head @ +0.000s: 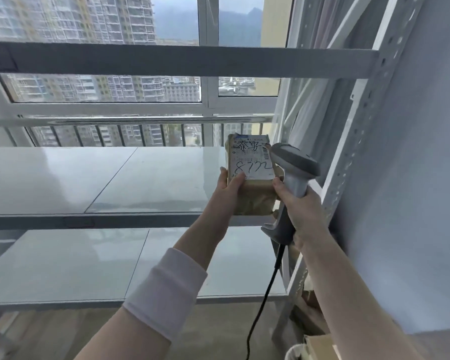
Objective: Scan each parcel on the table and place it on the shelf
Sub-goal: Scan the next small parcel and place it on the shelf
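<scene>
Here, left hand (pixel 227 189) holds the parcel (pixel 255 196) near the shelf post (pixel 355 141), right hand (pixel 302 209) grips the scanner (pixel 294 162).

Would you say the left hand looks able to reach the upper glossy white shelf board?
Probably yes: the left hand, holding the brown paper parcel, hovers over the upper glossy white shelf board; the grey handheld scanner in the right hand is beside it.

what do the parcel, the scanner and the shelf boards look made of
Parcel: brown cardboard or paper, creased, seemingly under shiny tape, with a white paper label. Barcode scanner: matte grey plastic. Shelf boards: glossy, reflective; glass or lacquered panel, unclear.
</scene>
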Demonstrator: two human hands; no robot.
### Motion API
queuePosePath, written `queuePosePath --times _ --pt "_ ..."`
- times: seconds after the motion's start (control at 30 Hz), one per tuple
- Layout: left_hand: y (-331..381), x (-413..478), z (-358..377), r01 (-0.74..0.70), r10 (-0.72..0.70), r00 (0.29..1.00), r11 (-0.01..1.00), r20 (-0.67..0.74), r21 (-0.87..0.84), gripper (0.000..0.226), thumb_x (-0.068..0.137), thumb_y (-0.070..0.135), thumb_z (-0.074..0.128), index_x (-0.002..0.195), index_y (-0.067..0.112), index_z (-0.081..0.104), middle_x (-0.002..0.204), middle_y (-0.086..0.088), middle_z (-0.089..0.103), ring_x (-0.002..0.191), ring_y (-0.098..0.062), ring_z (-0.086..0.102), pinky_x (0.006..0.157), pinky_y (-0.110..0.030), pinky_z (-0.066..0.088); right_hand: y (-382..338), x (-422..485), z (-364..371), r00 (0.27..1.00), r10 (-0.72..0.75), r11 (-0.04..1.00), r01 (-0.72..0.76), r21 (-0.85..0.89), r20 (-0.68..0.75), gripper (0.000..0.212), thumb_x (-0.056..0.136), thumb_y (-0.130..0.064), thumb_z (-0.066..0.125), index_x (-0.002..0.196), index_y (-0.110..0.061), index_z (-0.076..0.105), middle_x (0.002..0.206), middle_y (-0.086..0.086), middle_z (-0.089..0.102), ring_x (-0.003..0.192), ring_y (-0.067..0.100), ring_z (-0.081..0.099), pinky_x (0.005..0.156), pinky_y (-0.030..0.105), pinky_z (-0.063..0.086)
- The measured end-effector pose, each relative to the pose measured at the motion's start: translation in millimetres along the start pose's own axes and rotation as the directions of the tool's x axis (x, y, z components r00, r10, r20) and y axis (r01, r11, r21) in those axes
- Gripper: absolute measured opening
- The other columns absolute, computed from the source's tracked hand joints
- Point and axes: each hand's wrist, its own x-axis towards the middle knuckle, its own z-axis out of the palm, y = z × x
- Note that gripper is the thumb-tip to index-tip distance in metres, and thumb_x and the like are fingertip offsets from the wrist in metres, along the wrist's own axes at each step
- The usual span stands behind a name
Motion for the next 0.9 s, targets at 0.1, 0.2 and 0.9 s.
queuePosePath --times 0.1,0.2,0.9 --pt "-4 45 -9 0.027 -0.028 0.999 0.999 0.019 0.026 0.062 0.093 0.042 0.046 0.148 0.026 0.023 0.138 -0.01 0.049 0.115 -0.027 0.056 0.101 -0.047 0.046 7 36 16 1.0 0.007 1.0 -0.008 -0.014 -0.011 0.021 0.079 -0.028 0.074 0.092 -0.017 0.062 0.086 0.004 0.067 0.087 0.028 0.065 0.086 0.041 0.052" --pt "-12 84 -18 0.053 -0.055 0.998 0.997 0.032 0.057 0.068 0.088 0.048 0.047 0.148 0.027 0.022 0.137 -0.008 0.05 0.116 -0.027 0.055 0.103 -0.047 0.044 19 72 34 0.999 0.012 1.0 -0.013 -0.025 -0.03 0.017 0.08 -0.027 0.073 0.09 -0.019 0.061 0.081 -0.002 0.065 0.083 0.023 0.062 0.084 0.035 0.05" --pt "-104 168 -53 0.258 -0.257 0.966 0.955 -0.024 0.147 0.067 0.097 0.038 0.043 0.151 0.021 0.007 0.148 0.0 0.035 0.131 -0.017 0.04 0.104 -0.029 0.035 121 169 65 0.955 0.288 0.948 -0.295 -0.122 -0.069 0.036 0.083 -0.026 0.071 0.112 -0.007 0.062 0.102 0.007 0.067 0.101 0.027 0.062 0.086 0.033 0.047"
